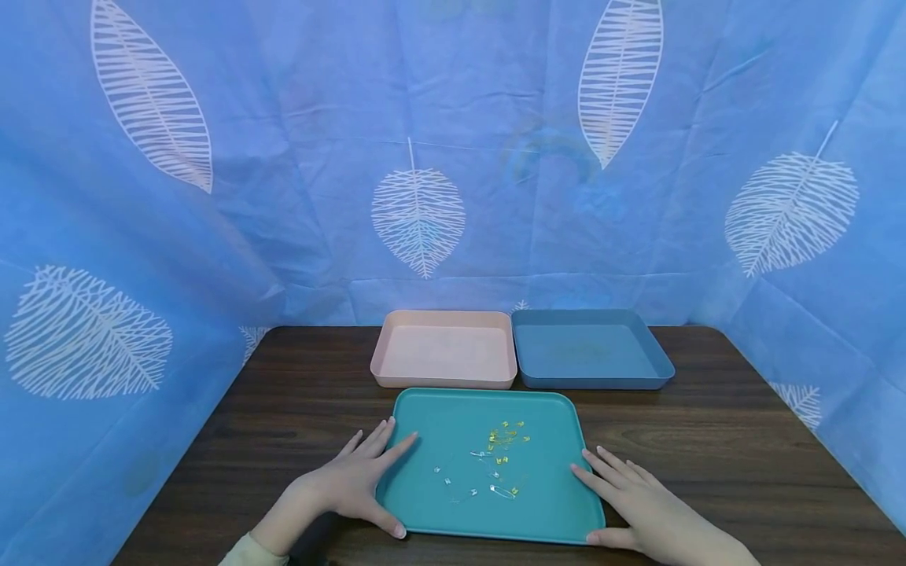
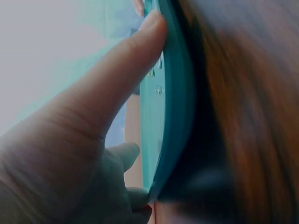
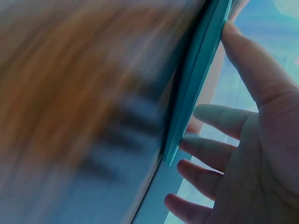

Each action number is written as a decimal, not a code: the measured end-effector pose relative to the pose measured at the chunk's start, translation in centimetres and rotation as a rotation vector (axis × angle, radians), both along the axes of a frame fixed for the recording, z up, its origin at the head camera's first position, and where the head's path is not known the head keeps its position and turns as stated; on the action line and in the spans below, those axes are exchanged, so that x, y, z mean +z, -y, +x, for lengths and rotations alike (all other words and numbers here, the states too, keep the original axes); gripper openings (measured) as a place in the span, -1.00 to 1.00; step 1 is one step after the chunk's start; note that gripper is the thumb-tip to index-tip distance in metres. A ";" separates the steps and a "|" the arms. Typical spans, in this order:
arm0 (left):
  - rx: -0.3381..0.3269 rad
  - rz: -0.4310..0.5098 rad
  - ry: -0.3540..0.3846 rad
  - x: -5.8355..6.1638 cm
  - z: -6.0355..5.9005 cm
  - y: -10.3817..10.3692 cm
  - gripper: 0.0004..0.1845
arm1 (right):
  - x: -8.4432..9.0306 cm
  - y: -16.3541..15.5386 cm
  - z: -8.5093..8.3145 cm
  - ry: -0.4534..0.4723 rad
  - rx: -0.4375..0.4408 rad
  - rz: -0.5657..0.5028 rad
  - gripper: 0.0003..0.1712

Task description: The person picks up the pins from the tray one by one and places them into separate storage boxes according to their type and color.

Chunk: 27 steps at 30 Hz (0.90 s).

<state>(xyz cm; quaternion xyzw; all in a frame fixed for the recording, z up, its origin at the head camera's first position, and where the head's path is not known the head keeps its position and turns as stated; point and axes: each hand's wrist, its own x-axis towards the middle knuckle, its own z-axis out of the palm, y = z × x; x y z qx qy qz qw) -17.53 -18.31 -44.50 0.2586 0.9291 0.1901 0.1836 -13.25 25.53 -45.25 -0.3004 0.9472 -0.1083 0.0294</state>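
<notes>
A teal tray (image 1: 432,413) lies on the table, holding small gold safety pins (image 1: 492,437) in a loose cluster and silver safety pins (image 1: 502,492) scattered nearer the front. At the tray's left side is my left hand (image 1: 350,479), fingers spread and straight, with the thumb at the front left corner. The left wrist view shows that thumb (image 2: 133,51) over the tray's rim. My right hand (image 1: 640,499) touches the right edge with extended fingers; its thumb is by the front right corner. Both hands are apart from the pins.
Behind the teal tray stand a pink tray (image 1: 444,381) and a blue tray (image 1: 598,383), side by side. Dark wood tabletop (image 1: 715,440) extends to both sides. A blue leaf-patterned cloth (image 1: 495,220) hangs around the back and sides.
</notes>
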 end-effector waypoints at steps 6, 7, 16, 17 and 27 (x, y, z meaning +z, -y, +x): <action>-0.026 -0.040 -0.055 -0.2 -0.3 -1.8 0.30 | 0.0 -2.1 -0.6 -0.031 0.006 -0.053 -0.02; -0.029 -0.048 -0.061 -0.2 -0.3 -2.1 0.30 | 0.0 -2.4 -0.8 -0.021 0.003 -0.062 -0.01; -0.042 -0.109 -0.097 -0.1 -0.5 -4.8 0.26 | 0.2 -5.2 -1.6 0.100 -0.052 -0.116 0.04; -0.045 -0.117 -0.101 -0.2 -0.5 -5.1 0.26 | 0.2 -5.4 -1.6 0.107 -0.059 -0.114 0.05; -0.053 -0.144 -0.097 -0.3 -0.6 -6.4 0.24 | 0.1 -6.8 -1.8 0.103 -0.074 -0.098 0.06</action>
